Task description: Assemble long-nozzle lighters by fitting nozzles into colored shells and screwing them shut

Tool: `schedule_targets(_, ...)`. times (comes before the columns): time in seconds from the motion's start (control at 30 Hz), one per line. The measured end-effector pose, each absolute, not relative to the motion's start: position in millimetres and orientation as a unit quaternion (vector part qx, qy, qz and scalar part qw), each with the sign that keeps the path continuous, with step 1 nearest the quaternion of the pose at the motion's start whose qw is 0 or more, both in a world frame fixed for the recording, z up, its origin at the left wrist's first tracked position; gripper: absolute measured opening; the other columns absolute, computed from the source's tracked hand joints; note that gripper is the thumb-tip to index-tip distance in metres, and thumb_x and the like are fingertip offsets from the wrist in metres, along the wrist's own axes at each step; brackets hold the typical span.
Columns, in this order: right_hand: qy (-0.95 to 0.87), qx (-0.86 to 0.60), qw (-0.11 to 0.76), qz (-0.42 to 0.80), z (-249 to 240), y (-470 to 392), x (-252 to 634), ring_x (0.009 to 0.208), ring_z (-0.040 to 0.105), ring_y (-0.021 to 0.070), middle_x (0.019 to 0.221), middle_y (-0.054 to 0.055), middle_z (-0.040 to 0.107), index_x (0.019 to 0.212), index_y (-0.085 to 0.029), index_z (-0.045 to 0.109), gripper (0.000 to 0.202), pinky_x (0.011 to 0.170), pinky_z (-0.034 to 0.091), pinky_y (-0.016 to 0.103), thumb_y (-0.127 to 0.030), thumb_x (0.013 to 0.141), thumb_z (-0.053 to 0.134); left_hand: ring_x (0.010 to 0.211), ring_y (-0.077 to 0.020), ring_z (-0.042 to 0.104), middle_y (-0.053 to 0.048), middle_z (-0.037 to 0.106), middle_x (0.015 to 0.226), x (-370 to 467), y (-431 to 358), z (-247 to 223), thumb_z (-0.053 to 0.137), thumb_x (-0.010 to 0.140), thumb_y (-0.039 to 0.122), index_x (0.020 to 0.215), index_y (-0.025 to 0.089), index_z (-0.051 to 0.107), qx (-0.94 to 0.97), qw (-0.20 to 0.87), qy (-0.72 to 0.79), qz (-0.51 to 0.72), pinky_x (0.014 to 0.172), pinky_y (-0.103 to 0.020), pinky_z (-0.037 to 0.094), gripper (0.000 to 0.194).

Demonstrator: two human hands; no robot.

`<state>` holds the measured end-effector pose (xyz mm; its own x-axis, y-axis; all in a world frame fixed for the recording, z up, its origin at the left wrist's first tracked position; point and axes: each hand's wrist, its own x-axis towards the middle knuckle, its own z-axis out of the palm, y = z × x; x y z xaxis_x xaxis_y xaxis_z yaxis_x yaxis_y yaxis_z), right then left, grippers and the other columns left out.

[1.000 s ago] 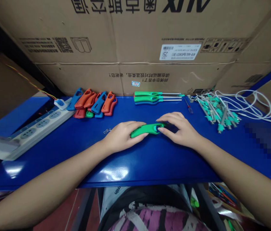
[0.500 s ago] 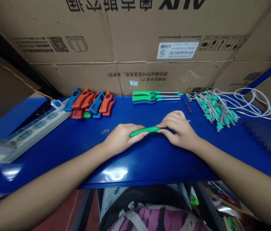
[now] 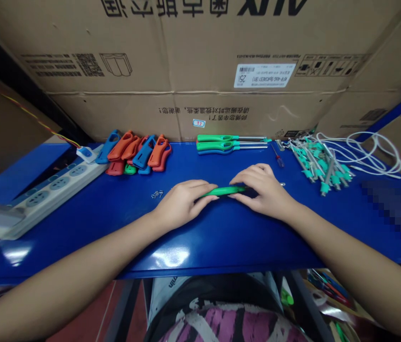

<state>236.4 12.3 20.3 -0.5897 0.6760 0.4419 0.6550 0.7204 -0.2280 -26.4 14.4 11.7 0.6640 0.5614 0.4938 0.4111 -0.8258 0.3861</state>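
Observation:
Both hands hold a green lighter just above the blue table, level and side-on to me. My left hand pinches its left end between thumb and fingers. At its right part, my right hand grips with thumb below and fingers above, hiding that end. A small metal tip shows past the right hand; whether it belongs to the lighter I cannot tell. Small screws lie left of my left hand. Beyond the hands rest long-nosed lighters with metal tubes, and a small screwdriver.
At the back left lie orange, blue, red and green lighter handles, beside a white power strip. Metal tubes with teal ends are heaped at the back right, near a white cable. A cardboard box stands behind the table.
The green lighter has turned more level, its left end sitting deeper in my left hand. The metal tip past my right hand shows more clearly. Both hands stay nearly in place.

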Motion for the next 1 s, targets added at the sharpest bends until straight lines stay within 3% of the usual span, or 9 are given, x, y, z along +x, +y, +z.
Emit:
schedule_targets(0.43,-0.885,-0.388,0.251,-0.063,19.8,15.8,245.0,0.087,0.065,0.021,0.085,0.0,0.075,0.093,-0.022,0.067,0.006,0.097,0.034,0.045,-0.026,0.094,0.063,0.101,-0.019,0.071,-0.009,0.074,0.111,-32.0,21.6,14.8,0.061,0.097,0.036,0.122,0.015,0.068,0.903,0.098,0.273,0.318,0.092,-0.031,0.057,0.033)
schedule_targets(0.6,-0.899,-0.373,0.219,-0.068,19.9,15.7,243.7,0.091,0.064,0.0217,0.091,0.001,0.077,0.095,-0.024,0.069,0.008,0.105,0.03,0.05,-0.029,0.096,0.062,0.103,-0.0231,0.07,-0.008,0.074,0.116,-28.8,18.9,14.3,0.055,0.101,0.037,0.129,0.019,0.064,0.92,0.076,0.303,0.236,0.088,-0.036,0.058,0.036)
schedule_targets(0.77,-0.901,-0.377,0.202,-0.07,19.8,15.2,241.9,0.098,0.064,0.0234,0.101,0.002,0.077,0.103,-0.025,0.069,0.014,0.108,0.029,0.052,-0.034,0.097,0.061,0.101,-0.0224,0.071,-0.007,0.075,0.114,-27.2,14.7,17.5,0.051,0.102,0.037,0.124,0.02,0.067,0.92,0.076,0.322,0.21,0.086,-0.035,0.057,0.032)
schedule_targets(0.9,-0.871,-0.444,0.182,-0.108,17.5,23.6,257.1,0.112,0.061,0.0314,0.121,0.009,0.072,0.128,-0.023,0.061,0.042,0.107,0.029,0.058,-0.041,0.09,0.068,0.1,-0.0227,0.071,-0.006,0.076,0.113,-35.3,20.9,20.2,0.05,0.101,0.038,0.12,0.021,0.07,0.907,0.051,0.357,0.217,0.083,-0.034,0.056,0.032)
schedule_targets(1.0,-0.851,-0.472,0.183,-0.137,16.7,31.7,273.7,0.112,0.061,0.0325,0.119,0.009,0.072,0.122,-0.022,0.064,0.036,0.107,0.029,0.059,-0.039,0.091,0.067,0.101,-0.0235,0.07,-0.006,0.075,0.113,-40.8,25.8,21.1,0.049,0.101,0.039,0.12,0.02,0.07,0.903,0.044,0.368,0.216,0.083,-0.035,0.056,0.033)
